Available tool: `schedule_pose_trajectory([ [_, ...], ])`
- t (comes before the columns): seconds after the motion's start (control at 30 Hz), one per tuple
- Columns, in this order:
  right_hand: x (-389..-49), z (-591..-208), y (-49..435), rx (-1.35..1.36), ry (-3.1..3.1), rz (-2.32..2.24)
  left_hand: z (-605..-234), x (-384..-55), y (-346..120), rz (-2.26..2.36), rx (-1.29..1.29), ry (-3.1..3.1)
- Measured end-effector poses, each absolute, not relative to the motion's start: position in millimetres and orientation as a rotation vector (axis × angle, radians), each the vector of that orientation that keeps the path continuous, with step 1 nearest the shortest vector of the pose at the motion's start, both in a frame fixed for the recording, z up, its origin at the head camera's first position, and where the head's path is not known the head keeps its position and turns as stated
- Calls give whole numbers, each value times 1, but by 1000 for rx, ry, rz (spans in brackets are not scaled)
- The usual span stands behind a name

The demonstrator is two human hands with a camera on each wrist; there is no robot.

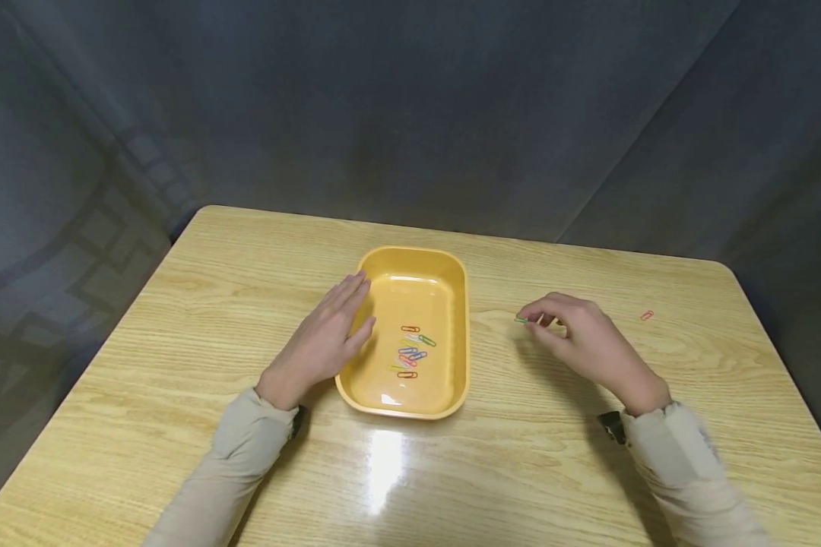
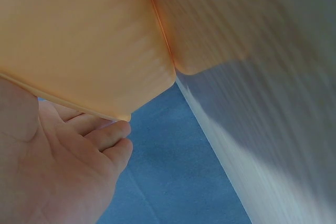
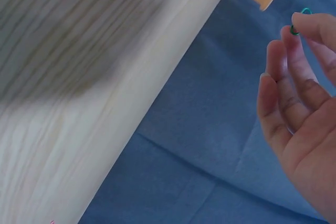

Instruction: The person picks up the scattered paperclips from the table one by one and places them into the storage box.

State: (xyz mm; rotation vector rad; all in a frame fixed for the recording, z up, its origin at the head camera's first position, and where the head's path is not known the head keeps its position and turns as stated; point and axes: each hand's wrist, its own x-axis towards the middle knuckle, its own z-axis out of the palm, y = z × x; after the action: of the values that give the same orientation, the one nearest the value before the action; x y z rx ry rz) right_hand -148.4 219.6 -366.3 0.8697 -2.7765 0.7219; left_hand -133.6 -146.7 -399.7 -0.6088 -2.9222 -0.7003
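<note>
A yellow plastic tray (image 1: 457,342) stands on the table, with several coloured paper clips (image 1: 408,353) lying loose on its floor. My left hand (image 1: 324,330) rests along the tray's left rim, fingers straight and thumb reaching over the inside. From below, the left wrist view has the fingers (image 2: 107,135) against the rim. To the right of the tray, my right hand (image 1: 578,330) pinches a green paper clip (image 1: 521,320) between thumb and fingertips above the table. The same green clip (image 3: 306,11) pokes out past the thumb in the right wrist view.
One pink paper clip (image 1: 647,314) lies on the wooden table (image 1: 246,251), to the right of my right hand. Behind the table's far edge hangs a dark blue-grey curtain (image 1: 410,114).
</note>
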Motion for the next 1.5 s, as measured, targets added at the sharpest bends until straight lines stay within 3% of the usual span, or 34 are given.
schedule_pose_trajectory([
  [1.5, -130, -367, 128, 1201, -2755, 829, -401, -134, -146, -704, -616, -2915],
])
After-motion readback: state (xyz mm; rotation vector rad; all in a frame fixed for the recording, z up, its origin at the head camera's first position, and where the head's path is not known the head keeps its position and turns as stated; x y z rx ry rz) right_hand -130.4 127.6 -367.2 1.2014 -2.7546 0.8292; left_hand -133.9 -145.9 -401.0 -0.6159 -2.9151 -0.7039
